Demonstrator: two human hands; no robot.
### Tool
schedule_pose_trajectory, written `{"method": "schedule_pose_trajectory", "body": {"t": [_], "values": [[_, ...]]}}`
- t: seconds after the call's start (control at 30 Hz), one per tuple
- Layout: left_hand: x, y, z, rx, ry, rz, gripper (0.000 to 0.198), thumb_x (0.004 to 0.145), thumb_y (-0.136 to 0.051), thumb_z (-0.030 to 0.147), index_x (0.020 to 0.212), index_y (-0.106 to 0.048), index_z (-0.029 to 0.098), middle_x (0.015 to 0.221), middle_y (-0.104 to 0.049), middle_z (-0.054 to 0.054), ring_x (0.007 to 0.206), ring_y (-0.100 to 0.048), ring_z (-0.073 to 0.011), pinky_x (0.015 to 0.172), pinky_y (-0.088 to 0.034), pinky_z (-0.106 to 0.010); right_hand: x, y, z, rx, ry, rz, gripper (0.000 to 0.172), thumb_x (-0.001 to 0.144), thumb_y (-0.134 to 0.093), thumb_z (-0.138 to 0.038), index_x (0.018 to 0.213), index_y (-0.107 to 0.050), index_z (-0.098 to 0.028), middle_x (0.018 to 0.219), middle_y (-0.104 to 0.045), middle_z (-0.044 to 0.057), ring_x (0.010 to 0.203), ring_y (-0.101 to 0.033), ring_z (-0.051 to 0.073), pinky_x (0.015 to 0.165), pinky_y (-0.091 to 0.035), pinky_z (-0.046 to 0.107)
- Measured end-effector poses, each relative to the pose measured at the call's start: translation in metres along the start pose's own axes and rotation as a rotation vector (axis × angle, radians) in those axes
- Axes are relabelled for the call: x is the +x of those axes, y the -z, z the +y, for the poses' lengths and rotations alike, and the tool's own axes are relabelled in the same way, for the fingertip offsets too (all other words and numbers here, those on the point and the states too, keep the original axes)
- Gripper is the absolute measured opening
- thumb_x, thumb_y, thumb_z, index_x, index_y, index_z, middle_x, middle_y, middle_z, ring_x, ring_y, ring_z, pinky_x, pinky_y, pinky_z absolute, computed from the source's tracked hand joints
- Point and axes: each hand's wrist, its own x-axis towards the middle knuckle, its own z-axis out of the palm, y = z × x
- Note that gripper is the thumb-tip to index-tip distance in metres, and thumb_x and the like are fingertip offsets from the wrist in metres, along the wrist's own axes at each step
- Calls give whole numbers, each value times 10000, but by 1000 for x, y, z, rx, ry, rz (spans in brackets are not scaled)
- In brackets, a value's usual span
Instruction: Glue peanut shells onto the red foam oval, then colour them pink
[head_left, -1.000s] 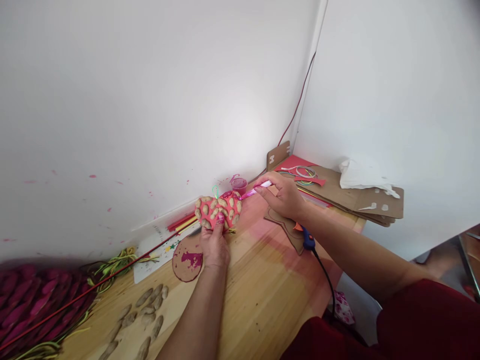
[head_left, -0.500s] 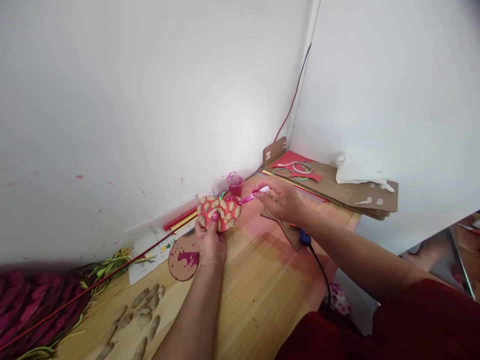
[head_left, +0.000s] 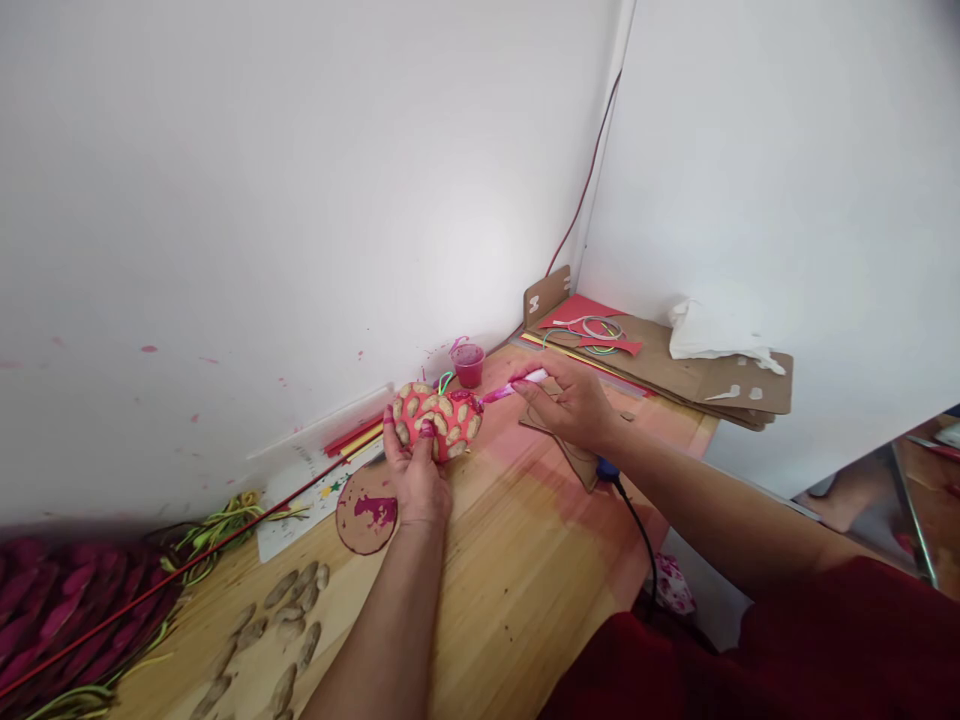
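Note:
My left hand (head_left: 418,470) grips a red disc covered with peanuts (head_left: 439,418) by its near edge, thumb on top, holding it above the table. A green loop sticks up from the disc's far edge. One or more peanuts at its right side are coated in magenta paint. My right hand (head_left: 566,400) pinches a paintbrush (head_left: 529,383) with a whitish handle, its magenta tip at the disc's right edge. Both hands have magenta stains on the fingers. Just behind the disc stands a small plastic cup (head_left: 469,368) of magenta paint.
Loose peanuts (head_left: 289,625) lie on the wooden table (head_left: 495,600) near a paint-stained cardboard disc (head_left: 367,512). Cardboard sheets (head_left: 675,372) with cords and white tissue (head_left: 720,338) fill the back right corner. A blue-handled tool (head_left: 607,470) trails a black cable. Magenta-painted pieces (head_left: 67,600) sit at left.
My left hand has turned the peanut disc slightly, and its fingers now show along the left edge. The green loop stands out more. The brush stays at the disc's right side.

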Motion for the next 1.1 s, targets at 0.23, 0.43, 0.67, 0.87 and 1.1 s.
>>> {"method": "schedule_pose_trajectory", "body": {"t": [0.23, 0.43, 0.67, 0.87, 1.1], "values": [[0, 2, -3, 17, -29, -35, 653, 799, -772, 267, 1386, -488, 298, 1493, -522, -133, 1242, -614, -228, 1018, -520, -403, -5, 3, -6, 11, -7, -29, 65, 911, -615, -232, 881, -668, -211, 841, -728, 55, 796, -672, 208, 748, -509, 348], [1, 2, -4, 30, -44, -70, 744, 688, -850, 196, 1342, -505, 283, 1506, -496, -146, 1199, -639, -236, 985, -544, -398, -12, 3, -12, 3, 17, -33, 38, 905, -642, -234, 876, -663, -222, 859, -732, 37, 798, -666, 193, 761, -505, 332], [0, 2, -3, 42, -66, -69, 743, 701, -836, 194, 1356, -500, 295, 1537, -462, -129, 1237, -613, -229, 1018, -520, -393, -12, 3, -11, 81, -64, -15, 54, 913, -611, -227, 897, -660, -214, 835, -710, 35, 790, -658, 193, 749, -493, 330], [1, 3, -5, 69, -68, -96, 756, 715, -824, 214, 1385, -487, 308, 1556, -433, -131, 1261, -595, -244, 1000, -531, -405, -8, 3, -5, 32, -22, -56, 72, 921, -592, -230, 871, -641, -215, 834, -691, 30, 793, -633, 185, 752, -474, 322], [2, 4, -4, 62, -60, -95, 749, 717, -813, 185, 1382, -494, 311, 1557, -432, -123, 1256, -595, -221, 976, -541, -357, -4, 2, 1, 40, -81, -32, 66, 920, -583, -223, 868, -622, -222, 806, -677, 8, 724, -621, 163, 680, -470, 295]]}}
